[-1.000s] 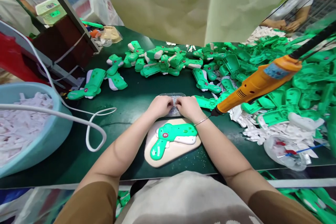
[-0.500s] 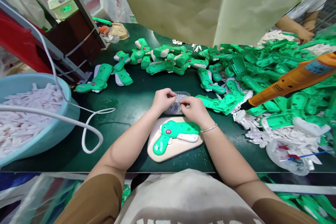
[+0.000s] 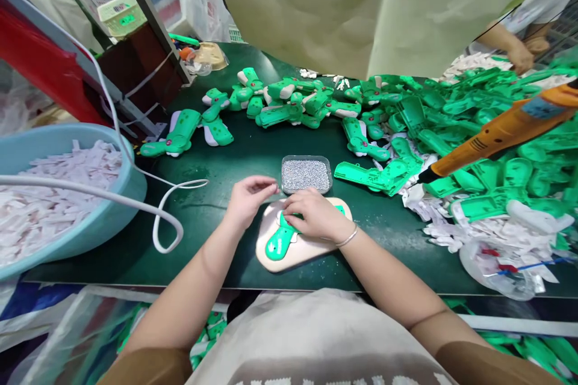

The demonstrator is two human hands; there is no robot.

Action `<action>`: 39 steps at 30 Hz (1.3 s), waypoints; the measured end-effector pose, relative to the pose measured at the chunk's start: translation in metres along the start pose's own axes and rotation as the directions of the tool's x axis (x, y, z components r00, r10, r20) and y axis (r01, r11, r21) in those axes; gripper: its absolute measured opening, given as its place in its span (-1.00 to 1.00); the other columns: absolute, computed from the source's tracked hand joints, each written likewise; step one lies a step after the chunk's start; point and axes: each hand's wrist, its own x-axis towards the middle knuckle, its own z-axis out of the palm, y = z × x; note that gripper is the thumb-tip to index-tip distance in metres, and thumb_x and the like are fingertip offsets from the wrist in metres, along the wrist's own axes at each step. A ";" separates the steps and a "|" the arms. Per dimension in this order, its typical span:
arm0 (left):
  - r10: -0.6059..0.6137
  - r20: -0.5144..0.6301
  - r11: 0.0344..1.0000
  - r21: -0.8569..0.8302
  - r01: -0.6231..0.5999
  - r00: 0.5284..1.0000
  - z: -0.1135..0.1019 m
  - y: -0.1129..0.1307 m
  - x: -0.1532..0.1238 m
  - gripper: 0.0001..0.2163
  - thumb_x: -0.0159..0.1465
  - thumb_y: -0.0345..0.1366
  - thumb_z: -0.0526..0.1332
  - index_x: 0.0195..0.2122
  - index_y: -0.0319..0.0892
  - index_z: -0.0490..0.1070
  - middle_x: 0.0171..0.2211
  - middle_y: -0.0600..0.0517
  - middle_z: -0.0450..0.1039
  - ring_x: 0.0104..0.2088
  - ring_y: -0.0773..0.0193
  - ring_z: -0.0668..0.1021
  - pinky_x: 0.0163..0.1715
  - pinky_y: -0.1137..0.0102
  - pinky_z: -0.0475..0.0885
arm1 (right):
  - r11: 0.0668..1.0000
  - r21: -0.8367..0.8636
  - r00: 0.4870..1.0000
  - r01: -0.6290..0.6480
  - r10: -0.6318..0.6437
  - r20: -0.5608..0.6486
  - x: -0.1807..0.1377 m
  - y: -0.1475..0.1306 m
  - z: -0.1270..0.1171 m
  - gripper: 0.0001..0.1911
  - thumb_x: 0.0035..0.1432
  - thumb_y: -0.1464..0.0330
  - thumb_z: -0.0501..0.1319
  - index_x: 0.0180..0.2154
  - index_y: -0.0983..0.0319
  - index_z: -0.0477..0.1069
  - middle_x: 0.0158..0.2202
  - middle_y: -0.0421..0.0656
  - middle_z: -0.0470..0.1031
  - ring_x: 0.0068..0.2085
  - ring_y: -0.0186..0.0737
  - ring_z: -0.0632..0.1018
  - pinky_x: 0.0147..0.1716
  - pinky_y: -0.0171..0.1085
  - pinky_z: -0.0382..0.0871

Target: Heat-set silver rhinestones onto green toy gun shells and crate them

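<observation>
A green and white toy gun [image 3: 280, 242] lies on a beige jig pad [image 3: 295, 252] at the table's near edge. My right hand [image 3: 313, 219] rests on top of the toy, fingers curled down over it. My left hand [image 3: 247, 198] hovers just left of the pad, its fingers pinched together on something too small to name. Behind both hands stands a small clear tray of tiny silver screws [image 3: 306, 174].
An orange electric screwdriver [image 3: 497, 135] hangs at the right. A heap of green toy shells [image 3: 474, 126] and assembled toys [image 3: 289, 105] covers the far table. A blue basin of white parts [image 3: 54, 192] and a white cable [image 3: 158, 216] sit at left. Another person's hands [image 3: 519, 54] work at far right.
Both hands have pulled back from the screw tray toward me. The right hand has come down onto the toy gun. The left hand stays pinched beside the pad.
</observation>
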 end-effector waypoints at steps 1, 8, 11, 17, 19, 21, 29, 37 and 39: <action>-0.024 0.016 0.999 0.040 0.023 1.000 -0.005 -0.001 -0.013 -0.63 -0.14 -0.08 0.54 -0.40 -0.19 0.57 -0.49 -0.04 0.63 -0.41 0.10 0.67 -0.29 0.22 0.62 | 0.999 -0.008 0.999 0.032 -0.032 -0.007 -0.003 0.000 -0.004 -0.86 0.25 0.44 0.24 -0.30 0.20 0.59 -0.16 -0.10 0.66 -0.11 -0.13 0.58 -0.05 -0.12 0.25; 0.081 0.199 0.887 0.432 -0.162 0.977 -0.009 -0.015 -0.067 -0.97 0.09 -0.31 0.40 -0.45 -0.07 0.66 -0.39 -0.02 0.64 -0.36 0.17 0.65 -0.35 0.35 0.57 | 0.995 -0.078 0.858 -0.064 0.015 -0.513 -0.042 -0.003 -0.043 -0.78 0.30 0.37 0.14 -0.32 0.14 0.55 -0.29 -0.12 0.67 -0.24 -0.14 0.62 -0.04 -0.05 0.34; 0.135 0.316 0.812 0.508 -0.288 0.939 -0.007 -0.021 -0.061 -0.92 0.13 -0.38 0.37 -0.42 -0.06 0.68 -0.36 -0.01 0.60 -0.38 0.24 0.60 -0.39 0.40 0.52 | 0.981 -0.158 0.712 -0.115 -0.029 -0.701 -0.063 -0.004 -0.056 -0.85 0.27 0.39 0.18 -0.33 0.11 0.50 -0.34 -0.15 0.62 -0.30 -0.14 0.61 -0.10 -0.02 0.37; 0.031 0.511 0.799 0.503 -0.328 0.859 -0.014 -0.020 -0.041 -0.91 0.16 -0.37 0.35 -0.37 -0.08 0.68 -0.33 0.02 0.48 -0.40 0.31 0.52 -0.38 0.42 0.45 | 0.935 -0.241 -0.086 -0.260 -0.271 -0.959 -0.084 0.021 -0.072 -0.81 0.30 0.21 0.18 -0.06 -0.01 0.47 -0.14 -0.07 0.46 -0.12 0.00 0.54 -0.10 0.03 0.42; -0.063 0.518 0.812 0.524 -0.258 0.853 -0.012 -0.015 -0.034 -0.92 0.13 -0.37 0.36 -0.39 -0.10 0.67 -0.34 0.03 0.46 -0.39 0.30 0.50 -0.36 0.41 0.44 | 0.990 -0.071 -0.080 -0.123 -0.082 -0.993 -0.081 0.037 -0.080 -0.65 0.28 0.10 0.20 0.07 -0.02 0.39 0.00 -0.05 0.43 0.00 0.04 0.53 -0.03 0.05 0.44; -0.179 0.522 0.799 0.572 -0.187 0.834 -0.008 -0.008 -0.026 -0.93 0.08 -0.38 0.36 -0.42 -0.12 0.66 -0.38 0.05 0.42 -0.38 0.29 0.48 -0.34 0.41 0.42 | 0.975 0.212 0.190 0.063 0.197 -0.962 -0.075 0.049 -0.086 -0.53 0.22 0.01 0.25 0.09 0.03 0.37 0.01 -0.06 0.47 -0.01 0.03 0.58 -0.04 0.04 0.50; -0.447 0.628 0.689 0.696 -0.202 0.637 0.001 0.024 0.010 -0.63 -0.13 -0.37 0.46 -0.25 -0.16 0.49 -0.47 0.17 0.35 -0.45 0.32 0.40 -0.49 0.47 0.25 | 0.732 0.594 0.569 0.334 0.346 -0.746 -0.053 0.026 -0.063 -0.44 0.06 -0.13 0.33 -0.08 0.11 0.40 -0.43 -0.28 0.48 -0.65 -0.37 0.45 -0.68 -0.37 0.34; -0.031 0.537 0.277 0.815 -0.509 0.843 0.078 0.012 0.078 -0.82 0.20 -0.40 0.26 -0.22 -0.17 0.63 -0.17 -0.08 0.61 -0.13 0.11 0.59 -0.13 0.35 0.43 | 0.650 0.612 0.518 0.451 0.369 -0.772 -0.031 0.016 -0.044 -0.38 0.01 -0.29 0.22 -0.35 0.15 0.38 -0.54 -0.29 0.25 -0.62 -0.38 0.31 -0.71 -0.38 0.21; -0.082 0.543 0.214 0.828 -0.518 0.835 0.089 0.005 0.085 -0.87 0.15 -0.40 0.31 -0.29 -0.17 0.64 -0.23 -0.10 0.63 -0.17 0.05 0.61 -0.20 0.34 0.43 | 0.623 0.637 0.545 0.454 0.371 -0.752 -0.030 0.019 -0.041 -0.41 0.03 -0.25 0.23 -0.35 0.16 0.37 -0.53 -0.29 0.26 -0.63 -0.39 0.31 -0.72 -0.38 0.19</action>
